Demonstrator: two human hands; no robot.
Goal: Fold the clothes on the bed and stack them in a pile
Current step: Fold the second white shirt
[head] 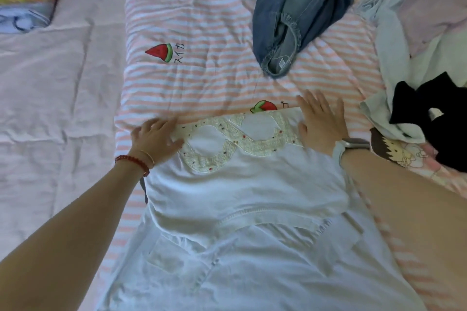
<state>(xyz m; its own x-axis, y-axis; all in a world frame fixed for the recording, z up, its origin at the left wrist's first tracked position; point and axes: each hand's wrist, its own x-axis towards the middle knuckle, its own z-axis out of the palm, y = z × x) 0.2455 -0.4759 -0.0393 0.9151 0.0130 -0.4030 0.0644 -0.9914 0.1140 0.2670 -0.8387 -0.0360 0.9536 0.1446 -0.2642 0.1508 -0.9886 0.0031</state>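
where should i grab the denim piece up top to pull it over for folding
Probably the near end of the denim garment, at the frayed opening with the white label. It points toward the right hand, lies free on the striped quilt, and is bunched enough to pinch from above; the far end runs out of frame.

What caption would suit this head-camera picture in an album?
Both hands, left hand and right hand, press flat on a white garment spread over the striped quilt.
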